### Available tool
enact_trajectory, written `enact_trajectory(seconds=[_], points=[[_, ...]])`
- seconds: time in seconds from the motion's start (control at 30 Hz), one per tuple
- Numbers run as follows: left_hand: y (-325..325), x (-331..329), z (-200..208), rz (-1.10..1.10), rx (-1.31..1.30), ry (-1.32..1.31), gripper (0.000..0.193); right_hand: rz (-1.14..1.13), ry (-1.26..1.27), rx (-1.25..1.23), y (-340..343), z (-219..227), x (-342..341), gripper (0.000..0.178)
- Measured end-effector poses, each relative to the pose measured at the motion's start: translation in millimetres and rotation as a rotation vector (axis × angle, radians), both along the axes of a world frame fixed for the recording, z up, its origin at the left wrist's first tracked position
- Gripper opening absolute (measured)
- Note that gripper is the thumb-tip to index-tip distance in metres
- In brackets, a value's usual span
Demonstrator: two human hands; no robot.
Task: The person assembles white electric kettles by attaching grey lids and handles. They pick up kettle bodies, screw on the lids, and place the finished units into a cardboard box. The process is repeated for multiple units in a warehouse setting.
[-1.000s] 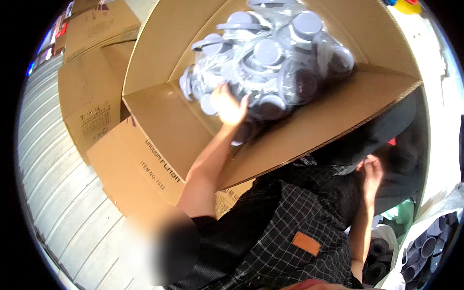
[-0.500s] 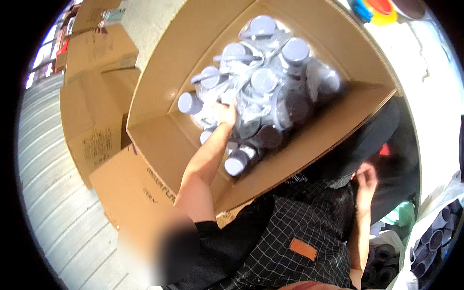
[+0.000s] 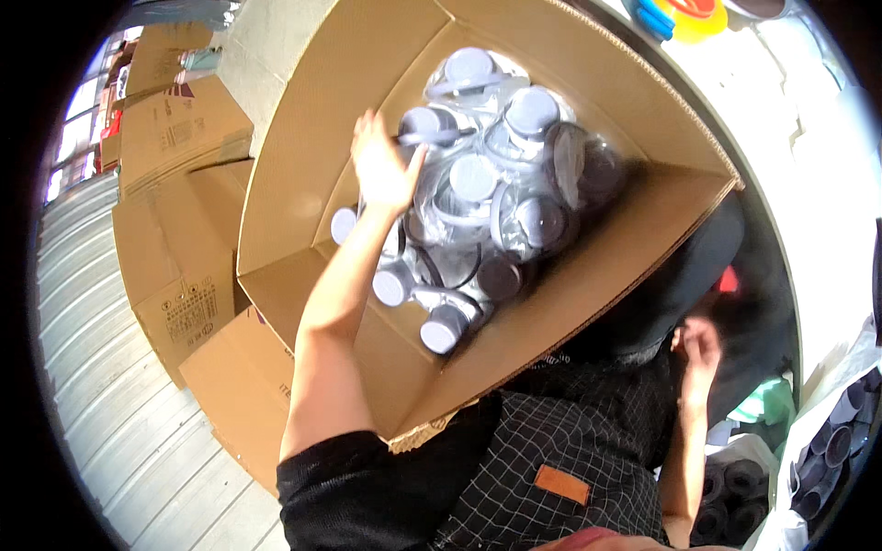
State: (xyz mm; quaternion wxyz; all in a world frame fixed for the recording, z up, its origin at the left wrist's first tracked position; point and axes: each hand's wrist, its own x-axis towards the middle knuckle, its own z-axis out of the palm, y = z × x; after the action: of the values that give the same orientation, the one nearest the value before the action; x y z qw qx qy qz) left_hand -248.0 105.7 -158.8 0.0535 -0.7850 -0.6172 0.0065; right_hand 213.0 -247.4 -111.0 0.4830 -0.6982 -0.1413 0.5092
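Observation:
A large open cardboard box (image 3: 588, 303) holds several clear plastic-wrapped bottles (image 3: 473, 179) with grey lids and loop handles, standing close together. My left hand (image 3: 384, 170) is inside the box, fingers stretched and thumb spread, holding nothing. It hovers beside a grey-lidded bottle (image 3: 423, 126) near the box's left wall; whether it touches the lid is unclear. Beneath my left forearm, another grey lid (image 3: 344, 225) shows at the side. My right hand (image 3: 698, 347) is low at the right, outside the box, its fingers curled; anything within them is hidden.
Stacked cardboard boxes (image 3: 184, 239) stand at the left on light ribbed flooring (image 3: 101, 367). A white surface (image 3: 781, 119) curves along the right, with a blue and yellow item (image 3: 684, 20) at its top. Bags with dark cylindrical parts (image 3: 831, 445) sit at lower right.
My left hand has lifted off the bottles in the middle and moved up and left, its fingers opening out. The right hand stays low at the right. The view has shifted slightly.

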Motion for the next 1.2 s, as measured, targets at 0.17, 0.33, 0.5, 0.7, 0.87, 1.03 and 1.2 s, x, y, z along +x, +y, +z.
enact_trajectory(seconds=[0.17, 0.33, 0.5, 0.7, 0.87, 1.03, 1.2], points=[[-54.3, 28.9, -51.3, -0.011, -0.392, -0.047, 0.117, 0.018, -0.153, 0.114, 37.9, 52.9, 10.5, 0.009], [66.9, 132.2, 6.0, -0.176, -0.107, -0.134, 0.105, 0.087, -0.580, 0.291, 110.9, 83.1, 64.2, 0.017], [-25.6, 111.5, -50.9, -0.154, -0.291, -0.175, 0.097, 0.453, -1.254, 0.691, 290.5, 87.6, 4.1, 0.047], [-209.5, -48.8, 146.4, 0.385, 0.163, 0.249, 0.104, 0.847, -1.213, 0.255, 322.1, 83.1, 5.0, 0.022], [-395.2, -82.6, 150.5, 1.461, -0.124, -0.280, 0.061, 0.974, -1.383, 0.235, 333.5, 107.4, -24.1, 0.022], [-323.7, -94.3, 147.1, 1.144, -0.027, -0.485, 0.042, 0.809, -1.464, 0.291, 349.3, 90.6, -30.0, 0.024], [-236.6, -83.8, 176.1, 1.465, 0.028, -0.057, 0.049, 0.884, -1.334, 0.434, 332.9, 78.4, 13.7, 0.022]])
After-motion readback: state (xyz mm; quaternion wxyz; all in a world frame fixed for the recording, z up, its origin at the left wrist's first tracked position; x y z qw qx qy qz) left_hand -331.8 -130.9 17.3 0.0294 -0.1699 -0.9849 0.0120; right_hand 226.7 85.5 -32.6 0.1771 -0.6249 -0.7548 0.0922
